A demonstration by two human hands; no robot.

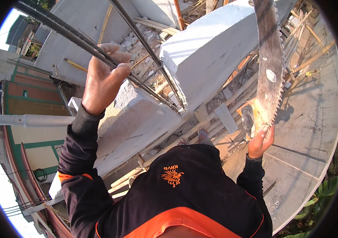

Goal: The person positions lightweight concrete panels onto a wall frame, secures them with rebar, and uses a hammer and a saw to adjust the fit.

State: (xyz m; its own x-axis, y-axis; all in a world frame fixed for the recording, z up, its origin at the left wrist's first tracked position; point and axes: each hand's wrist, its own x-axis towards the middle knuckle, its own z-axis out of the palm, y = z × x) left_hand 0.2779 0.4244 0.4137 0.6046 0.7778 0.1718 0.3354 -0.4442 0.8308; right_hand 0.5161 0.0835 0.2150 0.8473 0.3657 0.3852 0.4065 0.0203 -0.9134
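My left hand (pixel 107 77) is wrapped loosely around a dark steel rebar (pixel 74 37), thumb on the near side and fingers on the far side. That rebar belongs to a tied column cage, with a stirrup (pixel 152 74) joining its bars. The cage stands in a gap between two stretches of pale block wall (pixel 125 109). On the right, my right hand (pixel 261 142) grips a large handsaw (pixel 270 51) by its worn wooden handle (pixel 252 117). Its toothed, stained blade points up and away from me, apart from the wall.
Bamboo poles and planks (pixel 216 123) lie below the wall, around my feet (pixel 202 137). Block rubble (pixel 131 39) covers the ground beyond it. A grey concrete slab (pixel 311 131) spreads out at the right. At the left, a pale pipe (pixel 26 120) runs in front of a green-framed building.
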